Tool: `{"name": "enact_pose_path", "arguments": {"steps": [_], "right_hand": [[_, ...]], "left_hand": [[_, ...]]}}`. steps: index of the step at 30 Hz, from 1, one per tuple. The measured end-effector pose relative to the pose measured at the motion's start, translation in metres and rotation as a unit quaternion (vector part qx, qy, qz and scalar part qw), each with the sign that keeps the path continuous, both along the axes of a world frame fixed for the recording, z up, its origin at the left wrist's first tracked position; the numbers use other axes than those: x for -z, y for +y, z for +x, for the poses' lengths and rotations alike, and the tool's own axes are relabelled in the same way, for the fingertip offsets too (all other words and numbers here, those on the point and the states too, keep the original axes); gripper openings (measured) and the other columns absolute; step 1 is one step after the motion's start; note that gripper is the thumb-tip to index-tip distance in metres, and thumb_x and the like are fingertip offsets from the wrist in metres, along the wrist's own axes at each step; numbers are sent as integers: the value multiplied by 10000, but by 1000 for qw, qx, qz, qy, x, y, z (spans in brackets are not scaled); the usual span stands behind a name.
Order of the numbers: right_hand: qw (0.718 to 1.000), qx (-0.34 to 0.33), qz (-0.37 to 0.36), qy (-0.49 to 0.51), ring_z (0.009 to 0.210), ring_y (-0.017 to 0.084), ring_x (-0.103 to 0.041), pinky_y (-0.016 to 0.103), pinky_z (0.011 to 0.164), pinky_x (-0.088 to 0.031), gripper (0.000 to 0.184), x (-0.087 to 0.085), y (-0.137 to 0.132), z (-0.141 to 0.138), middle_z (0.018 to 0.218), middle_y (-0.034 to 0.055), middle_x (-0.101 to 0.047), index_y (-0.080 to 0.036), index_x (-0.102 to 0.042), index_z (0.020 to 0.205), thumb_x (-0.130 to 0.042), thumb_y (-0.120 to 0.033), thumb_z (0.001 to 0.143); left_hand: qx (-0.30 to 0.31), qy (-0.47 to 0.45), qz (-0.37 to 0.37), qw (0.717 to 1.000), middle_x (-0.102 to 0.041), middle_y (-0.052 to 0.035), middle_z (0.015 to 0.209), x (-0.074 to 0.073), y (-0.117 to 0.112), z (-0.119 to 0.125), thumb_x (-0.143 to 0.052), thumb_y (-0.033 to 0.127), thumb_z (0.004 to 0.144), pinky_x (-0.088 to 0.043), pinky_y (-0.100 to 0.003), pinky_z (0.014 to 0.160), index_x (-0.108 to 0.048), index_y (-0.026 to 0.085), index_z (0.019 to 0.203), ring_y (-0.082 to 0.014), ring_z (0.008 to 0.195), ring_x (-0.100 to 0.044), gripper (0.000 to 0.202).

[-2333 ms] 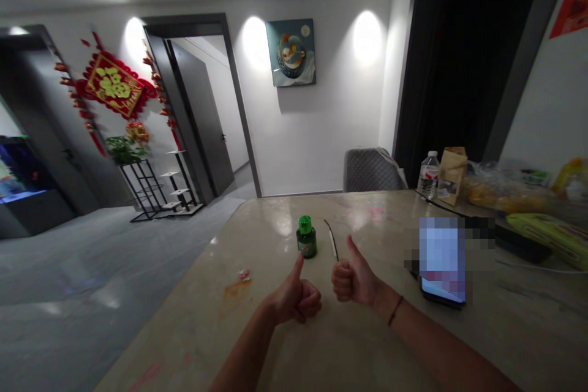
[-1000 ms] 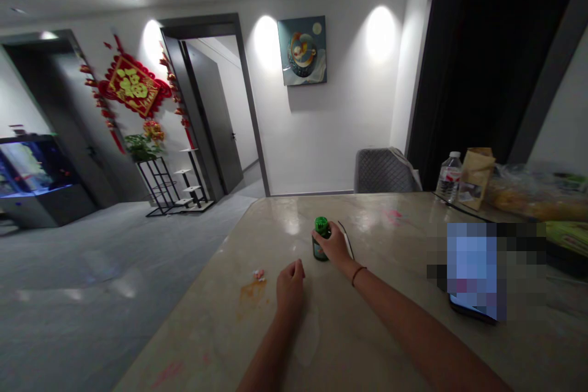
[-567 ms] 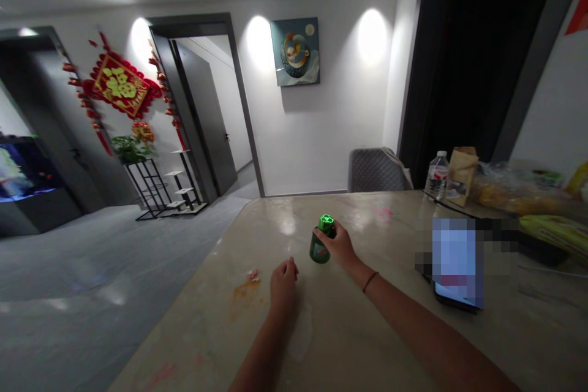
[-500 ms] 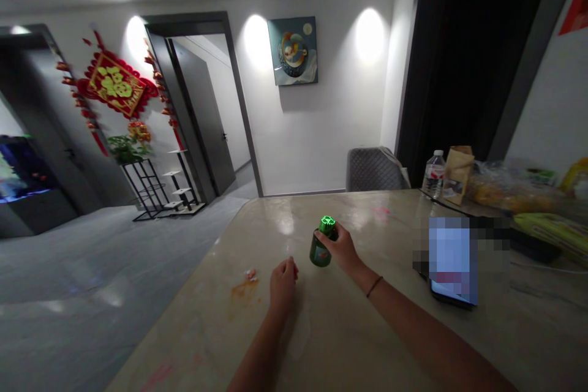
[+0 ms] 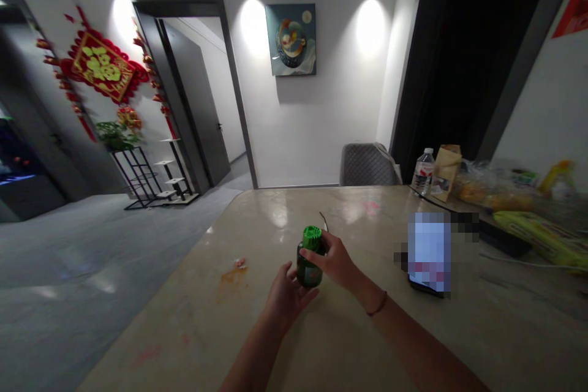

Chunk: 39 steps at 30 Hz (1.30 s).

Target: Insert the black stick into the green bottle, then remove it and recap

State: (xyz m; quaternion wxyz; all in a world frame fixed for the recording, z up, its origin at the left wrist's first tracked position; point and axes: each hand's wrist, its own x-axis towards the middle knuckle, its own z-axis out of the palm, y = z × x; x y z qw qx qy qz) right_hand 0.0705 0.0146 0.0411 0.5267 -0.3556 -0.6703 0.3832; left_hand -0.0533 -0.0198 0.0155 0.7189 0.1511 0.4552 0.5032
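Note:
A dark green bottle (image 5: pixel 309 274) with a bright green cap stands nearly upright above the near middle of the table (image 5: pixel 358 343). My right hand (image 5: pixel 334 260) grips it from the right, fingers around the upper body just below the cap. Close by on the left, my left hand (image 5: pixel 285 295) is open, palm toward the bottle, with thumb and fingers spread around its lower left side. Whether the left fingers touch the bottle I cannot tell. Behind the bottle a thin dark strand sticks up; what it belongs to is hidden.
To the left lie small pinkish bits (image 5: pixel 239 263) beside an orange stain. On the right are a phone with a blurred screen (image 5: pixel 429 251), a water bottle (image 5: pixel 423 170), a paper bag (image 5: pixel 446 173) and a yellow-green packet (image 5: pixel 537 236). A grey chair (image 5: pixel 370 165) stands behind the table.
My right hand has brought the bottle nearer and slightly left. My left hand, curled before, has opened and moved up beside the bottle. The camera view has shifted a little.

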Motion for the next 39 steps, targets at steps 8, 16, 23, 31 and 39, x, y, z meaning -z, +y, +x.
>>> {"name": "enact_pose_path", "arguments": {"steps": [8,16,23,31,39], "right_hand": [[992,-119,-43,1,709,145,-570,259,653,-474,332,-12,-16,5,778,19,-619,-148,-589,876,-663,-374,644],[985,-165,-55,-24,750,150,-581,283,697,-484,363,-11,-17,8,830,22,-626,-170,-575,908,-675,-385,633],[985,-155,-68,-17,788,148,-595,277,711,-482,345,-20,-17,20,848,35,-620,-168,-542,930,-623,-404,691],[991,-31,38,-121,614,106,-509,225,552,-420,292,-26,-18,29,743,14,-570,-168,-605,881,-602,-399,703],[974,37,65,-212,464,93,-421,213,454,-288,287,-38,-33,26,523,-40,-479,-200,-579,767,-551,-482,724]], "left_hand": [[23,-83,48,995,-652,-99,819,-3,-26,9,-466,399,794,-515,-278,559,-550,113,1015,-213,764,-642,372],[0,-134,82,988,-639,-67,795,14,-37,11,-478,410,804,-448,-209,437,-536,149,1044,-183,683,-637,359],[21,-137,85,987,-652,-85,834,18,-39,11,-481,444,792,-412,-199,369,-567,131,963,-166,584,-622,367],[47,-137,86,986,-655,-81,771,19,-35,8,-448,492,798,-401,-180,328,-572,124,981,-144,528,-610,430],[55,-128,85,987,-637,-55,689,20,-36,10,-428,526,795,-380,-174,337,-575,135,884,-122,457,-571,427]]}}
